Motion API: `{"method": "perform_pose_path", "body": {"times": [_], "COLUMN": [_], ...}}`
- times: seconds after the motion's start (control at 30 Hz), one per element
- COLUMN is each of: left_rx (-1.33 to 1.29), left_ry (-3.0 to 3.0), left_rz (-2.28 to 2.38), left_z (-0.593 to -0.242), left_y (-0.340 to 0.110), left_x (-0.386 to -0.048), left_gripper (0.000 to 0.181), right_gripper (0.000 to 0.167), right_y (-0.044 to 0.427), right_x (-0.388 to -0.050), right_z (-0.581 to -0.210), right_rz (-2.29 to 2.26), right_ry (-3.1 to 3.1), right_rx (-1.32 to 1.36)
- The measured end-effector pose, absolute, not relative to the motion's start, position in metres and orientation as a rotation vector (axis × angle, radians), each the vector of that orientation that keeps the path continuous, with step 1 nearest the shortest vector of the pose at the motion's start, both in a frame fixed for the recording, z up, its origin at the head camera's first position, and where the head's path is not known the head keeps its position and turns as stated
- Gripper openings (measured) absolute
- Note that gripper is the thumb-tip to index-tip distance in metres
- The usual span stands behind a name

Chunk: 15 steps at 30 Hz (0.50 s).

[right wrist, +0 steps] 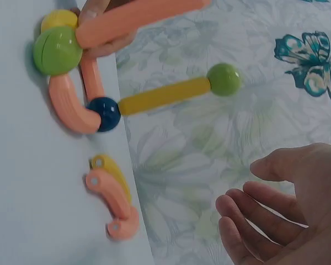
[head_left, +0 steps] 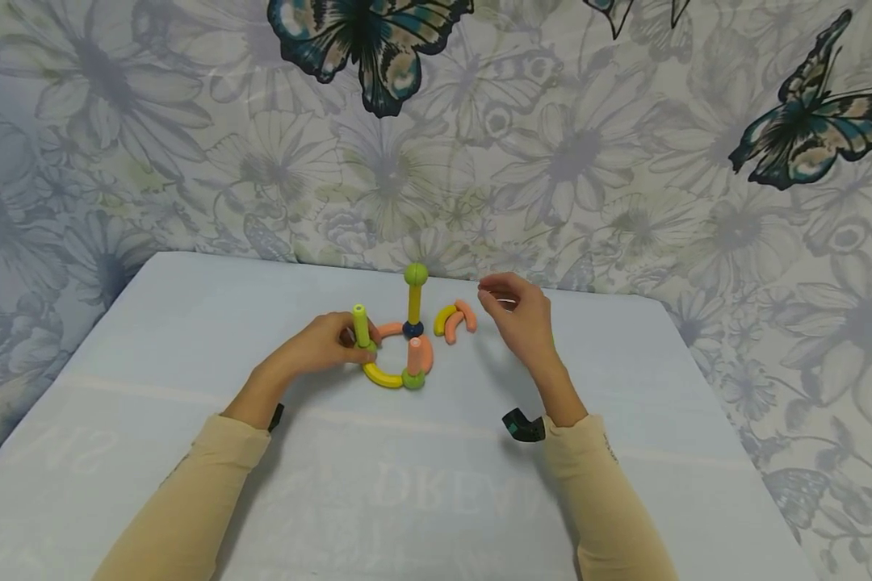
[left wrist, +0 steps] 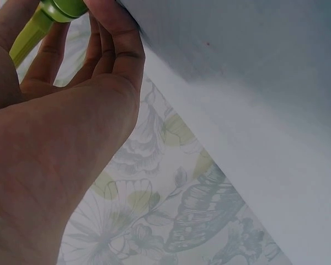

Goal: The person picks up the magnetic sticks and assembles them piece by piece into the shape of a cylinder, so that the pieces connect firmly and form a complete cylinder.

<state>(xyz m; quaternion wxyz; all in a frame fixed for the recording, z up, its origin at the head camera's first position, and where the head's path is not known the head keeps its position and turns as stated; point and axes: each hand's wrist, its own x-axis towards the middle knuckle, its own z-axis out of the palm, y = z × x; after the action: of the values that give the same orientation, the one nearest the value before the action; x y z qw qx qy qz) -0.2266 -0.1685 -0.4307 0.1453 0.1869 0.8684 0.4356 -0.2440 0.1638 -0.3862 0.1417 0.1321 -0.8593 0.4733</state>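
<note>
A ring of magnetic building pieces sits on the table: curved rods joined by balls, with straight rods standing up from it. At its left side my left hand (head_left: pixel 320 343) holds the green ball (left wrist: pixel 63 8) under an upright yellow-green rod (head_left: pixel 361 324). A yellow rod (right wrist: pixel 165 95) rises from the dark blue ball (right wrist: pixel 103 114), topped by another green ball (right wrist: pixel 224 79). A straight orange rod (right wrist: pixel 138 23) stands on the near green ball (right wrist: pixel 58 51). My right hand (head_left: pixel 525 316) hovers to the right, fingers loosely bent, holding nothing.
Several loose curved rods, orange (right wrist: pixel 109 190) and yellow (head_left: pixel 444 319), lie between the ring and my right hand. The white table (head_left: pixel 407 500) ends close behind the ring, at a wall (head_left: pixel 552 202) covered in flowers and butterflies.
</note>
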Motion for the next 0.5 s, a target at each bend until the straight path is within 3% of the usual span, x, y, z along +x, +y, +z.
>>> {"method": "perform_pose_path", "body": {"times": [0.5], "left_rx": [0.557], "left_ry": [2.499], "left_rz": [1.252], "left_z": [-0.431], "left_y": [-0.17], "left_x": [-0.228], "left_gripper": [0.029], "right_gripper": [0.03], "right_y": [0.242], "right_x": [-0.241], "right_z": [-0.399], "right_rz": [1.2], "right_ry": [-2.685], "right_rx": [0.025]}}
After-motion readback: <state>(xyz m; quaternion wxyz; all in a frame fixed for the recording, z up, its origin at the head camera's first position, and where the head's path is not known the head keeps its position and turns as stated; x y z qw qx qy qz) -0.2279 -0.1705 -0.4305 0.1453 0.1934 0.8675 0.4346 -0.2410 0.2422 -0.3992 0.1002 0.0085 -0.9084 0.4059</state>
